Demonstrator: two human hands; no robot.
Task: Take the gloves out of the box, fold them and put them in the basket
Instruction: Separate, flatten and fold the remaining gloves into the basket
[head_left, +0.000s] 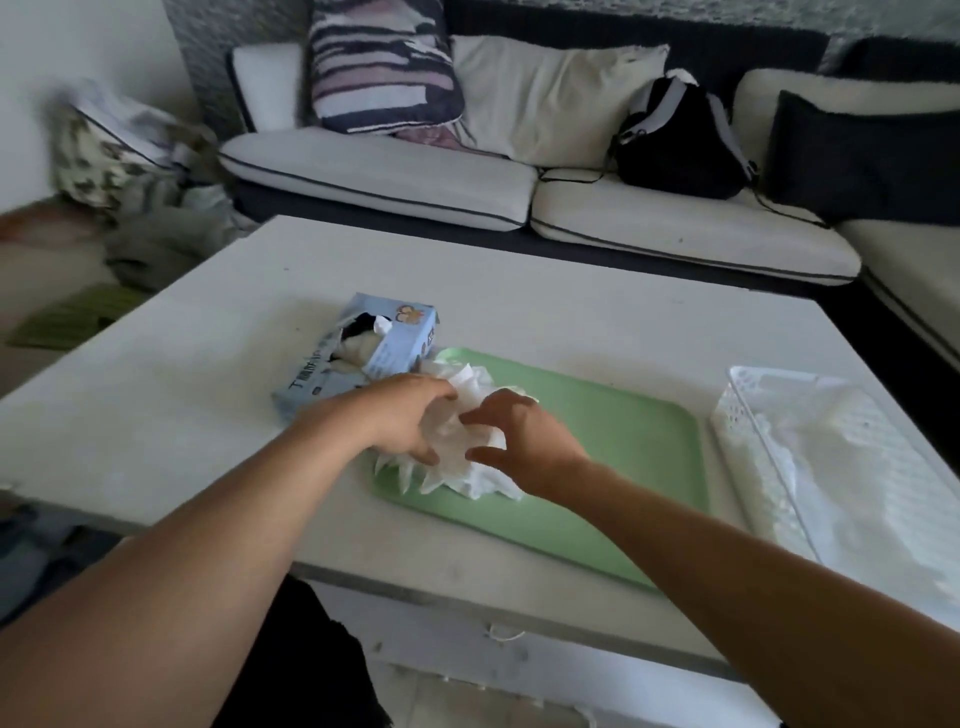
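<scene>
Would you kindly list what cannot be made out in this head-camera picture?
- How many gloves lie on the green tray: the left hand and right hand cover the pile.
- What remains in the box: its opening is dark.
- The basket contents: washed out, cut by the right edge.

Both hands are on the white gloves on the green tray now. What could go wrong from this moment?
1. The gloves are a loose, crumpled bunch under the left hand and right hand, so several may lift together, or the fold may turn out untidy.
2. The box lies right behind the left hand; a pull could knock it.
3. The basket stands beyond the tray, so a fold might open on the way.
</scene>
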